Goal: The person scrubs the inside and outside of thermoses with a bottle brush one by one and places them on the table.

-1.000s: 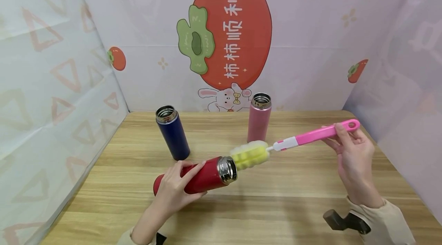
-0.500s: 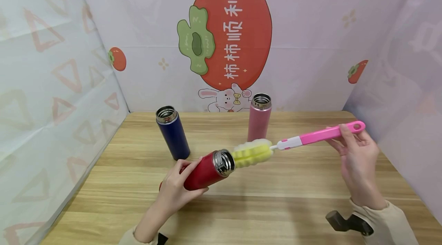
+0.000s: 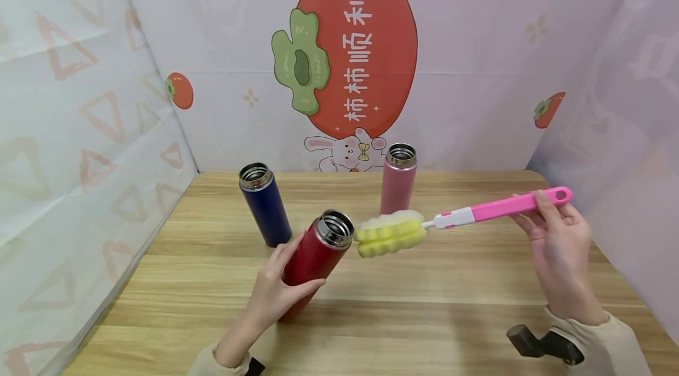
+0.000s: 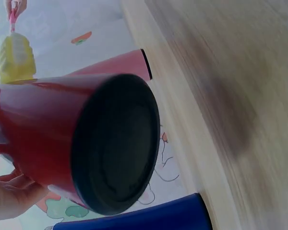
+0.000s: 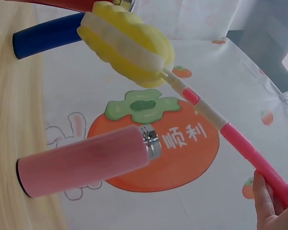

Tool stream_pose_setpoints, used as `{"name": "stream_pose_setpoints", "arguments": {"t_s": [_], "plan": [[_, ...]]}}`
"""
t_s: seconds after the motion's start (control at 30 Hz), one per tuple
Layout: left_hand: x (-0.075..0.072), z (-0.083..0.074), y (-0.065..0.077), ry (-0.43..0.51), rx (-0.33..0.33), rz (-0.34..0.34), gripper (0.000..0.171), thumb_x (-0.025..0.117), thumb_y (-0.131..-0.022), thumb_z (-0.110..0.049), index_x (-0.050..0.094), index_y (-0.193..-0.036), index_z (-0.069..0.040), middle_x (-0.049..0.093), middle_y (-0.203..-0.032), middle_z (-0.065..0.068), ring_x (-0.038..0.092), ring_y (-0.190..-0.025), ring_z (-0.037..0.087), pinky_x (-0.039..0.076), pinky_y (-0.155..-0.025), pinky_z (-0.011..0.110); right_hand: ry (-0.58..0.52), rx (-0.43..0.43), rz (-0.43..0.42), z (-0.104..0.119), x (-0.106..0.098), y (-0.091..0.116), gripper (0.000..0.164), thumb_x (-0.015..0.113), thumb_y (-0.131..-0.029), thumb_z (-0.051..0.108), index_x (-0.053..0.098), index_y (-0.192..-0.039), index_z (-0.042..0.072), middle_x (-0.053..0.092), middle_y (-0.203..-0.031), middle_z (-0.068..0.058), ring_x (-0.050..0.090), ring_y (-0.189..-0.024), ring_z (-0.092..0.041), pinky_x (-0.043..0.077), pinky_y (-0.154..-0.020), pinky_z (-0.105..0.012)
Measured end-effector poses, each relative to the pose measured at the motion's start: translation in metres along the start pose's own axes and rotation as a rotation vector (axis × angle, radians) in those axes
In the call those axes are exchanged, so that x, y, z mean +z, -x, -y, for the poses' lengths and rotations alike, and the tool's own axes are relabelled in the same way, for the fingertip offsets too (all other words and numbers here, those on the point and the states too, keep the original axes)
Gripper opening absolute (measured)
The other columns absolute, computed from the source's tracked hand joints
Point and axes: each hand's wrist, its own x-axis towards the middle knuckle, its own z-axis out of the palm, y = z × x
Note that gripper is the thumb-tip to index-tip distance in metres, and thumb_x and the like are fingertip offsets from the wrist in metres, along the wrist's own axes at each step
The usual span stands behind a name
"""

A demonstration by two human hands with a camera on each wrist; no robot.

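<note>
My left hand (image 3: 278, 287) grips a red thermos bottle (image 3: 318, 252), tilted with its uncapped steel mouth up and to the right. In the left wrist view the black base of the red bottle (image 4: 120, 143) hangs clear of the table. My right hand (image 3: 564, 246) pinches the pink handle of a bottle brush (image 3: 504, 206) near its end. The yellow and white sponge head (image 3: 392, 234) is outside the bottle, just right of its mouth; whether they touch I cannot tell. The right wrist view shows the whole sponge head (image 5: 125, 45) and part of the handle.
A dark blue bottle (image 3: 267, 211) stands uncapped at the back left. Farther right a pink bottle (image 3: 398, 187) stands uncapped behind the sponge. The wooden table (image 3: 403, 329) meets a printed cloth backdrop (image 3: 467, 99), with cloth on both sides.
The red bottle has swung from nearly lying to a steeper tilt, its mouth rising. My right hand and the brush have shifted to the right, away from the bottle.
</note>
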Motion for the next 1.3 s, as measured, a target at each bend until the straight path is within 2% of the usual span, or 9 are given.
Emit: {"name": "stream_pose_setpoints", "arguments": {"t_s": [0.1, 0.33, 0.43, 0.5, 0.63, 0.97, 1.1, 1.3], "plan": [[0.002, -0.004, 0.0, 0.079, -0.094, -0.003, 0.083, 0.081, -0.06, -0.015, 0.041, -0.133, -0.016, 0.057, -0.104, 0.003, 0.054, -0.087, 0.012, 0.05, -0.067, 0.028, -0.012, 0.013, 0.001, 0.004, -0.001, -0.001, 0.012, 0.048, -0.086, -0.005, 0.053, -0.093, -0.013, 0.06, -0.083, -0.021, 0.064, -0.077, -0.03, 0.05, -0.07, -0.037], [0.005, -0.016, -0.007, 0.373, -0.435, 0.05, 0.078, 0.071, -0.074, -0.014, 0.029, -0.138, -0.029, 0.056, -0.114, 0.008, 0.057, -0.097, 0.02, 0.048, -0.078, 0.028, -0.041, 0.037, -0.006, 0.009, -0.001, -0.002, 0.013, 0.048, -0.087, -0.004, 0.052, -0.096, -0.012, 0.058, -0.084, -0.02, 0.063, -0.082, -0.032, 0.049, -0.074, -0.037], [0.008, -0.018, -0.01, 0.476, -0.514, 0.08, 0.078, 0.067, -0.078, -0.013, 0.023, -0.139, -0.033, 0.053, -0.119, 0.013, 0.053, -0.104, 0.025, 0.047, -0.081, 0.032, -0.034, 0.045, -0.001, 0.009, 0.001, -0.004, 0.014, 0.048, -0.087, -0.002, 0.051, -0.097, -0.011, 0.058, -0.085, -0.019, 0.063, -0.083, -0.031, 0.049, -0.075, -0.036], [0.01, -0.018, -0.012, 0.52, -0.536, 0.095, 0.077, 0.064, -0.081, -0.012, 0.02, -0.14, -0.035, 0.05, -0.121, 0.015, 0.051, -0.107, 0.027, 0.046, -0.083, 0.034, -0.035, 0.051, -0.005, 0.01, 0.003, -0.005, 0.014, 0.048, -0.087, -0.001, 0.051, -0.098, -0.011, 0.058, -0.085, -0.019, 0.062, -0.083, -0.03, 0.049, -0.075, -0.036], [0.017, -0.017, -0.016, 0.554, -0.525, 0.107, 0.073, 0.058, -0.085, -0.012, 0.017, -0.14, -0.034, 0.049, -0.121, 0.019, 0.05, -0.108, 0.031, 0.046, -0.083, 0.039, -0.038, 0.071, -0.013, 0.01, 0.007, -0.008, 0.015, 0.05, -0.087, 0.0, 0.051, -0.099, -0.009, 0.059, -0.085, -0.019, 0.062, -0.083, -0.028, 0.049, -0.077, -0.036], [0.032, -0.018, -0.023, 0.623, -0.577, 0.107, 0.067, 0.053, -0.089, -0.022, 0.013, -0.139, -0.041, 0.051, -0.121, 0.016, 0.053, -0.105, 0.028, 0.046, -0.082, 0.039, -0.118, 0.135, 0.031, 0.003, 0.024, -0.021, 0.013, 0.048, -0.088, 0.0, 0.05, -0.097, -0.01, 0.057, -0.083, -0.02, 0.061, -0.081, -0.03, 0.047, -0.08, -0.037], [0.036, -0.018, -0.025, 0.647, -0.581, 0.13, 0.064, 0.05, -0.09, -0.024, 0.012, -0.139, -0.04, 0.051, -0.119, 0.019, 0.053, -0.105, 0.028, 0.046, -0.082, 0.038, -0.087, 0.142, 0.033, -0.001, 0.032, -0.025, 0.016, 0.05, -0.087, 0.001, 0.05, -0.099, -0.009, 0.056, -0.086, -0.019, 0.06, -0.084, -0.029, 0.047, -0.08, -0.036], [0.04, -0.021, -0.029, 0.756, -0.605, 0.128, 0.06, 0.046, -0.092, -0.023, 0.012, -0.14, -0.038, 0.044, -0.127, 0.021, 0.05, -0.109, 0.029, 0.044, -0.085, 0.038, -0.074, 0.163, 0.027, -0.008, 0.037, -0.029, 0.015, 0.051, -0.087, 0.003, 0.049, -0.097, -0.008, 0.057, -0.086, -0.019, 0.062, -0.081, -0.027, 0.048, -0.078, -0.034]]}}
